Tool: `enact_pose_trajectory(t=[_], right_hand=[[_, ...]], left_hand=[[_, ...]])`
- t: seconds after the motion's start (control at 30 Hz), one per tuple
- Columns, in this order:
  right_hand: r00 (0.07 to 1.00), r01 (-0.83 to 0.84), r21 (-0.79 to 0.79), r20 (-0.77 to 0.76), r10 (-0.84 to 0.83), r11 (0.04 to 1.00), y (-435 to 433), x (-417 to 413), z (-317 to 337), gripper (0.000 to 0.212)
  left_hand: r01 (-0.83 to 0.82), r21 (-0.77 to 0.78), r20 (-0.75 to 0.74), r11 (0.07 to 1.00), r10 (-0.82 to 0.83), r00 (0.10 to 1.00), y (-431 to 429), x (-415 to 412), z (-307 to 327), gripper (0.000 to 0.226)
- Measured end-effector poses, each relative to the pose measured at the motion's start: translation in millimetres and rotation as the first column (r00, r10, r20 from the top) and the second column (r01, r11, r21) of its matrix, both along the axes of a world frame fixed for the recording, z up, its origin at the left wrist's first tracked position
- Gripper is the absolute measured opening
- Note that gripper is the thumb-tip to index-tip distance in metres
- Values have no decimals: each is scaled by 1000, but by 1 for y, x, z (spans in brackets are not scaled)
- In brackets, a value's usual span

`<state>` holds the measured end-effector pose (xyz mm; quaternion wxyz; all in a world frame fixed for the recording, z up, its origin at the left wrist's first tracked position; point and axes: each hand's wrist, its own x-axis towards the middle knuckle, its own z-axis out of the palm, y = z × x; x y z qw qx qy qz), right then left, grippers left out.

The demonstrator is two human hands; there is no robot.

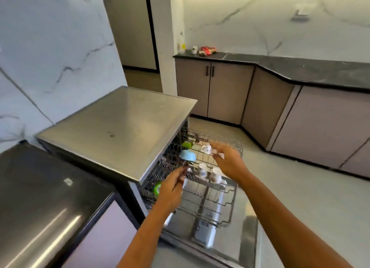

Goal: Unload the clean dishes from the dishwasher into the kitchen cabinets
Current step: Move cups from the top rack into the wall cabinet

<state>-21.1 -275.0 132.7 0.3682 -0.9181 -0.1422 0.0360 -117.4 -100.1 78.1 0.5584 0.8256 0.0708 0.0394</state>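
Note:
The steel dishwasher (120, 125) stands open with its door (246, 237) folded down and both wire racks pulled out. The upper rack (230, 145) holds a light blue bowl (187, 155), a green item (187, 144), a white mug (206, 148) and two more white mugs (202, 170) near its front. A green-rimmed dish (157, 187) sits in the lower rack (224, 205). My left hand (172, 185) hovers at the near edge of the upper rack, fingers loosely curled, holding nothing I can make out. My right hand (228, 159) reaches over the rack beside the far mug, fingers spread.
A dark steel appliance (46, 203) sits at the lower left. Grey base cabinets (220, 91) under a black countertop (300, 67) run along the far and right walls, with small items (207, 50) at the counter's left end. Pale floor lies between.

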Motion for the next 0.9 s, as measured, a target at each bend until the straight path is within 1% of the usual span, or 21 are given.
enact_pose_trajectory(t=[0.13, 0.23, 0.33, 0.43, 0.5, 0.6, 0.7, 0.8, 0.9], right_hand=[[989, 60, -44, -131, -65, 997, -22, 7, -40, 44], [969, 76, -66, -230, -89, 995, -25, 20, -74, 44], [950, 85, -90, -294, -108, 992, -26, 37, -100, 43], [929, 109, -122, -341, -145, 987, -24, 57, -125, 42], [916, 125, -148, -362, -172, 981, -23, 69, -144, 44], [893, 140, -185, -402, -205, 973, -22, 81, -165, 45], [879, 145, -235, -416, -235, 961, -27, 95, -184, 44], [867, 159, -268, -422, -264, 950, -34, 117, -202, 43], [858, 177, -300, -420, -296, 937, -37, 141, -217, 48]], left_hand=[[-73, -10, -106, 997, 72, 992, -1, 4, -23, 32], [-74, 4, -168, 997, 74, 983, -1, 22, -36, 29], [-114, -31, -239, 993, 103, 966, 4, 43, -49, 27], [-84, -6, -300, 996, 79, 951, 15, 70, -61, 31], [-61, 14, -326, 998, 62, 943, 21, 89, -69, 30], [-21, 73, -370, 997, 47, 928, 26, 115, -87, 29], [52, 140, -407, 989, 9, 913, 23, 141, -109, 29], [101, 151, -437, 983, -25, 899, 14, 170, -130, 29], [123, 156, -466, 980, -37, 884, 4, 196, -149, 33]])
